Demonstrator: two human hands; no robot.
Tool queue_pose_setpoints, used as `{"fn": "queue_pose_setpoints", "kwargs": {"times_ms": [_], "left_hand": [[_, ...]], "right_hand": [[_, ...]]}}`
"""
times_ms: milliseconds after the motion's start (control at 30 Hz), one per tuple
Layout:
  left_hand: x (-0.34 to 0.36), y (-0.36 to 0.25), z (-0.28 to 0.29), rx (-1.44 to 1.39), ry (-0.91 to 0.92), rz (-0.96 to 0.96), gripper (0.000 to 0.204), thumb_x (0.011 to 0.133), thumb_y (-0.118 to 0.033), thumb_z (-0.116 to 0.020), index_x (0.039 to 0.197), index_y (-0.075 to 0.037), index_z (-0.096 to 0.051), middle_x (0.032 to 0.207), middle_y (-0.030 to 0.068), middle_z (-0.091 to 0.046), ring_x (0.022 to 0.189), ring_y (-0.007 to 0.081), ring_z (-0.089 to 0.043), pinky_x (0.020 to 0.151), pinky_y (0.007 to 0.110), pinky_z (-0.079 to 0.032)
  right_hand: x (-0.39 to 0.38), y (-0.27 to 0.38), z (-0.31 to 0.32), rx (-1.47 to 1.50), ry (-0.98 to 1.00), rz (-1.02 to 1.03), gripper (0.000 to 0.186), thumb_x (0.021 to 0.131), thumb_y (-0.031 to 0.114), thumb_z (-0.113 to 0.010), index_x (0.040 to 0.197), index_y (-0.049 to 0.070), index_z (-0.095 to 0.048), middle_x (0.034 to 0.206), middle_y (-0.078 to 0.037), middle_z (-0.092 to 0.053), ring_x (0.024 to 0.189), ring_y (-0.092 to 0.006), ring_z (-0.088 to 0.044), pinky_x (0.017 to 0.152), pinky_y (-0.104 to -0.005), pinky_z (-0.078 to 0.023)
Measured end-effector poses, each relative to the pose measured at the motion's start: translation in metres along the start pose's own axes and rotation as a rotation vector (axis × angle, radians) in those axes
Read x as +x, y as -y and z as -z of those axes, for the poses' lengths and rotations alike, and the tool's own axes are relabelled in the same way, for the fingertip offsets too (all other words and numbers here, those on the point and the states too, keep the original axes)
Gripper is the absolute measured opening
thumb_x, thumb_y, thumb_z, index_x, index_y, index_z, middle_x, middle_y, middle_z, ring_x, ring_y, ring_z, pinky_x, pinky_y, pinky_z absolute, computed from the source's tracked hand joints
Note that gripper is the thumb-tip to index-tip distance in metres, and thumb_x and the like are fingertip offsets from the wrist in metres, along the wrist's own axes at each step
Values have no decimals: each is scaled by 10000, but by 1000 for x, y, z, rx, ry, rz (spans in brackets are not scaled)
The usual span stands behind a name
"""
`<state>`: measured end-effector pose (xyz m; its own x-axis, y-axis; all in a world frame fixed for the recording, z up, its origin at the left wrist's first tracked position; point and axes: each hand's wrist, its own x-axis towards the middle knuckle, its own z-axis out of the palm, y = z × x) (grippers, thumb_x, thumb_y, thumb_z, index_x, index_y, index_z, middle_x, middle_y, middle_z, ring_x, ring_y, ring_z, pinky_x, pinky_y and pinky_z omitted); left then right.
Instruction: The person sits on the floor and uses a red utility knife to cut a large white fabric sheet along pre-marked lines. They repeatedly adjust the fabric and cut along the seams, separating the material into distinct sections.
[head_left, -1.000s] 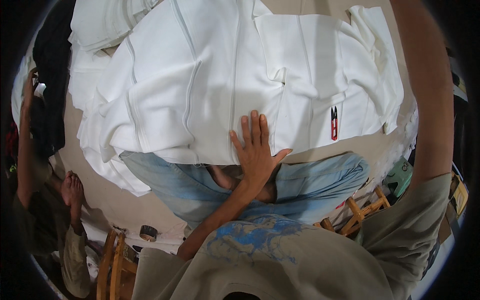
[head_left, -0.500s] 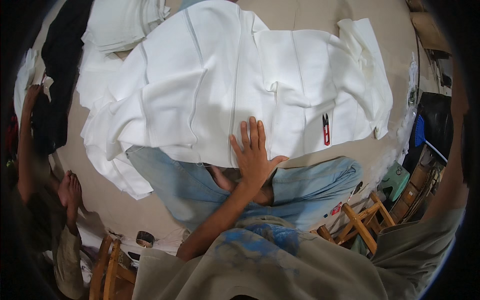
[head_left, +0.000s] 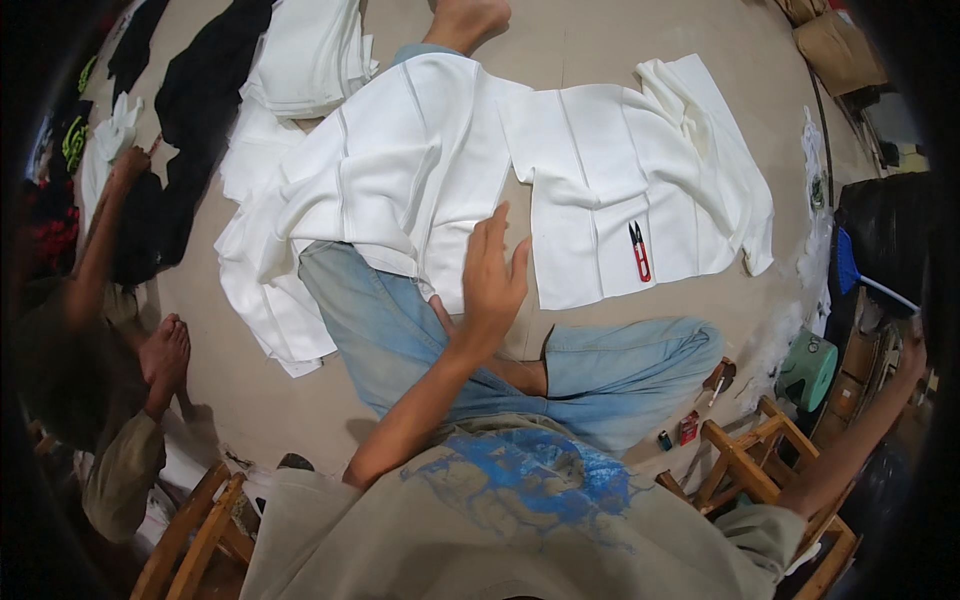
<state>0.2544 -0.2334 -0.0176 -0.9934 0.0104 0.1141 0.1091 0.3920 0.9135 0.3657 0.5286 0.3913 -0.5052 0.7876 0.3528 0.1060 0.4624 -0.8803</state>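
My left hand (head_left: 490,290) is open, its fingers stretched out and thumb apart, and nothing is in it. It is beside the right edge of a white cloth panel (head_left: 380,170) with stitched seams, partly draped over my leg. A second seamed white panel (head_left: 565,240) lies to the right, folded at its far end. Red-handled thread snips (head_left: 640,253) rest on that panel. At the far right, my right hand (head_left: 911,352) is near the pale handle end of a blue brush (head_left: 846,258); whether it grips the handle is too small to tell.
White cloth is stacked (head_left: 300,60) at the far left beside black cloth (head_left: 205,90). Another person's hand (head_left: 130,163) is on the left. Wooden stools (head_left: 740,460) flank me. A green container (head_left: 806,368) and a black bag (head_left: 885,225) stand right.
A gap now shows floor between the two white panels. My left hand has lifted from the cloth and turned. My right arm has reached out, bringing its hand into view.
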Motion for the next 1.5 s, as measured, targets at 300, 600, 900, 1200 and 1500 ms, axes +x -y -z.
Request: {"fn": "queue_pose_setpoints", "kwargs": {"times_ms": [300,600,900,1200,1500], "left_hand": [[65,45,-59,-365,187,507,248,944,-230,-738,1077,-24,-700,726,1,-609,612,52,-497,506,224,-361],[35,28,-46,-669,-162,584,238,1038,-175,-472,812,-117,-426,665,-15,-421,505,82,-364,427,247,-324],[52,-11,-97,385,-17,-551,243,987,-185,-641,1131,8,-610,1078,137,-628,1038,298,-602,928,438,-475],[147,-47,-230,767,739,-239,547,944,-537,-653,1025,3,-685,957,207,-704,912,372,-700,795,480,-538],[215,-96,-314,283,936,70,473,1027,-404,-564,857,24,-676,796,168,-700,549,187,-659,486,348,-504]], "right_hand": [[-317,-90,-120,65,466,-494,308,1034,359,-630,1024,52,-644,725,88,-394,596,-14,-349,501,-205,-282],[-282,-98,-133,137,297,-355,284,1050,386,-603,963,116,-608,713,88,-395,597,-18,-337,546,-203,-307],[-334,-147,-158,-14,145,-109,294,992,295,-670,1060,10,-693,931,-5,-677,708,-67,-535,612,-257,-451],[-468,-176,-355,-585,939,-110,608,803,550,-792,1042,6,-660,918,-214,-710,914,-410,-704,802,-494,-552],[-440,-162,-308,-465,987,-150,470,927,507,-654,920,41,-713,885,-202,-727,882,-397,-707,787,-497,-534]]}}
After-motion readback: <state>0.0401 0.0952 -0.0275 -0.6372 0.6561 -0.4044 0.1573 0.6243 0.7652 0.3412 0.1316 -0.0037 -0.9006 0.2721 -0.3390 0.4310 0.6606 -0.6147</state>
